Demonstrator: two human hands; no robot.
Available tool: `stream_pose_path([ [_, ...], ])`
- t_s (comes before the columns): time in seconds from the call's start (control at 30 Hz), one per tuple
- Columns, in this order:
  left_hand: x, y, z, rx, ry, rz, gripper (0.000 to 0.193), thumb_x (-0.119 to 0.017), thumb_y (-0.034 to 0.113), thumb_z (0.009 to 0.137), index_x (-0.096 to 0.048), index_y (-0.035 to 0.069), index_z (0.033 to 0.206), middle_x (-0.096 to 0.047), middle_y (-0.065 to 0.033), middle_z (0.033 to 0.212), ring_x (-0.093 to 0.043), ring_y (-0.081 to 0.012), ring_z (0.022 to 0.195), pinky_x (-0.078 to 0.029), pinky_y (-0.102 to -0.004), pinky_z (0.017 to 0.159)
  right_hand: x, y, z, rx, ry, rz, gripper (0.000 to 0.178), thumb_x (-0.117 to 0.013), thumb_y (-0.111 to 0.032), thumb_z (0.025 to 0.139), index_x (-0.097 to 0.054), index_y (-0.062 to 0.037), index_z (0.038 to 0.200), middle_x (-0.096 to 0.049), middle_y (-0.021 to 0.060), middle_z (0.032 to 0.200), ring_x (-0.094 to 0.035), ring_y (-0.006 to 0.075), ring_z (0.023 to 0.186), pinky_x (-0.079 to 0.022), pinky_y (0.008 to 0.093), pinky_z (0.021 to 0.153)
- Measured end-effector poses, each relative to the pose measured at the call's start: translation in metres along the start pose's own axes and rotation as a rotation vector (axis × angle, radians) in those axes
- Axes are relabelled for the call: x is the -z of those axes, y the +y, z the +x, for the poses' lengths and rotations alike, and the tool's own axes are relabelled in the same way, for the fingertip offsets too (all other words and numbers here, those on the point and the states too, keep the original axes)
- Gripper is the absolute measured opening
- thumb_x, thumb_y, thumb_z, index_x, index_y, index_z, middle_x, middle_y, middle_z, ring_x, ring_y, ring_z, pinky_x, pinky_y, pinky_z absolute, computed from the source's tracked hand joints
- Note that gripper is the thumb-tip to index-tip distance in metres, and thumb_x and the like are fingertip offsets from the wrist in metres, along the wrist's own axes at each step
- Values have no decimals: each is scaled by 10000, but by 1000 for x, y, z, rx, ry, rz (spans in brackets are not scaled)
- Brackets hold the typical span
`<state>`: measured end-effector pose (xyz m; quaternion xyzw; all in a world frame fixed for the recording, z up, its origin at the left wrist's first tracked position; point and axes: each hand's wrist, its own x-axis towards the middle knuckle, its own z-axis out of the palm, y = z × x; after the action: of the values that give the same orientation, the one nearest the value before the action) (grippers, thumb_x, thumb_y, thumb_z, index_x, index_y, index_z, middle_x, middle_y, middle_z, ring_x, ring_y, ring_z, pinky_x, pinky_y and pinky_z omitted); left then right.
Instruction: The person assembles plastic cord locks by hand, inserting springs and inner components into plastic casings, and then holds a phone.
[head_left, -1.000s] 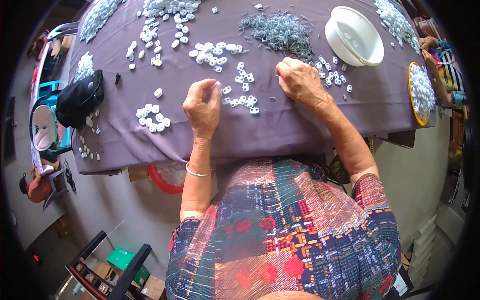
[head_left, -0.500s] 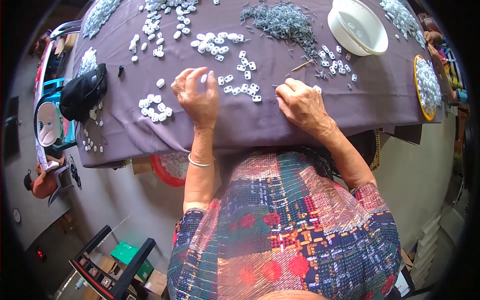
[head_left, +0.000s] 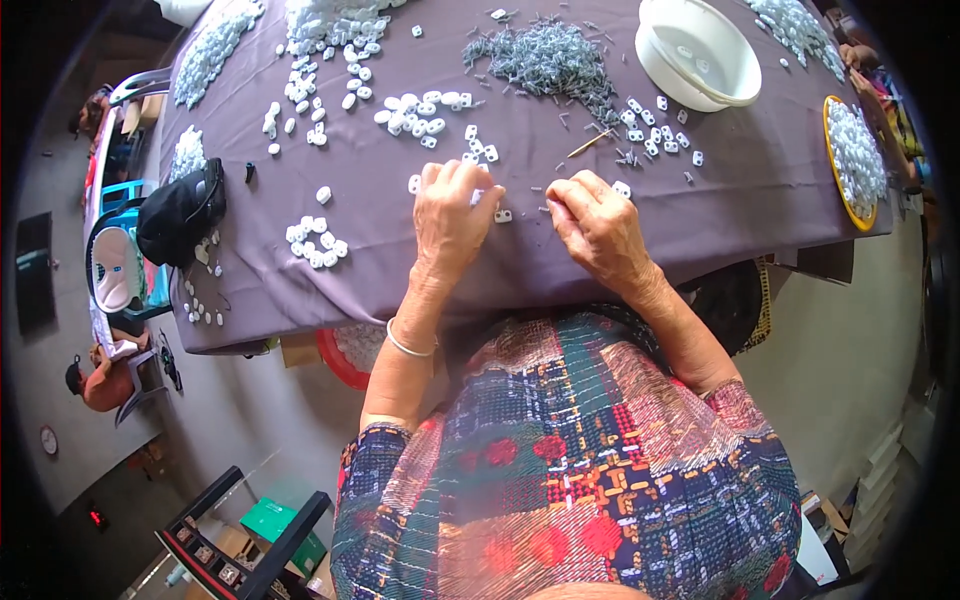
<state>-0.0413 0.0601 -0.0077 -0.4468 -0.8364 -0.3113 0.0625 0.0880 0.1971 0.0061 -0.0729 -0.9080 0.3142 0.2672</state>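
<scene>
My left hand point(head_left: 450, 215) reaches over a cluster of small white two-holed pieces point(head_left: 503, 216). Its fingers are curled downward, with the thumb apart from them. One white piece shows between thumb and fingers; whether they grip it cannot be made out. My right hand point(head_left: 600, 225) is closed in a pinch just to the right. A thin grey pin point(head_left: 545, 209) sticks out at its fingertips. Beside its knuckles a white piece point(head_left: 622, 188) shows, partly covered by the hand. Ahead of my left hand lie several more white pieces point(head_left: 474, 133).
White pieces form a ring point(head_left: 318, 244) at the left. Farther off are a heap of grey pins point(head_left: 560, 62), a wooden stick point(head_left: 590, 143) and a white tub point(head_left: 745, 90). An orange-rimmed tray point(head_left: 866, 222) sits at the right, a black bag point(head_left: 180, 215) at the left edge.
My left hand has moved right and come down over the white cluster, its fingers more curled. My right hand stays pinched in about the same spot. The view has shifted slightly.
</scene>
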Motion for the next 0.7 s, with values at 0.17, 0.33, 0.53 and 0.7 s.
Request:
stream_pose_path([
  [0.17, 10, 13, -4, 510, 162, -840, 121, -699, 61, 739, -636, 43, 840, -631, -55, 744, -571, -128, 605, -438, -230, 536, 0, -10, 7, -106, 46, 220, 121, -620, -4, 780, -584, -17, 895, -556, 57, 767, -567, 141, 628, -450, 244, 545],
  [0.33, 12, 34, -22, 941, 145, -1577, 149, -637, 73, 823, -608, 23, 961, -640, -59, 867, -614, -133, 735, -472, -225, 581, -17, -21, 5, -321, -20, 552, 110, -618, -42, 822, -596, -15, 925, -558, -2, 792, -526, 41, 693, -426, 182, 579],
  [0.53, 16, 49, -42, 993, 134, -1774, 106, -607, 67, 845, -605, 34, 945, -633, -51, 888, -613, -143, 830, -471, -238, 637, -18, -23, -8, -418, -97, 787, 99, -607, -46, 840, -600, -3, 928, -550, -12, 842, -518, 45, 750, -423, 172, 633],
  [0.7, 17, 56, -50, 998, 125, -1643, 117, -619, 87, 843, -610, 26, 943, -623, -38, 827, -576, -107, 730, -441, -223, 570, -22, -27, -16, -513, -80, 891, 89, -611, -48, 831, -604, -3, 907, -567, -9, 827, -527, 50, 733, -422, 182, 612],
])
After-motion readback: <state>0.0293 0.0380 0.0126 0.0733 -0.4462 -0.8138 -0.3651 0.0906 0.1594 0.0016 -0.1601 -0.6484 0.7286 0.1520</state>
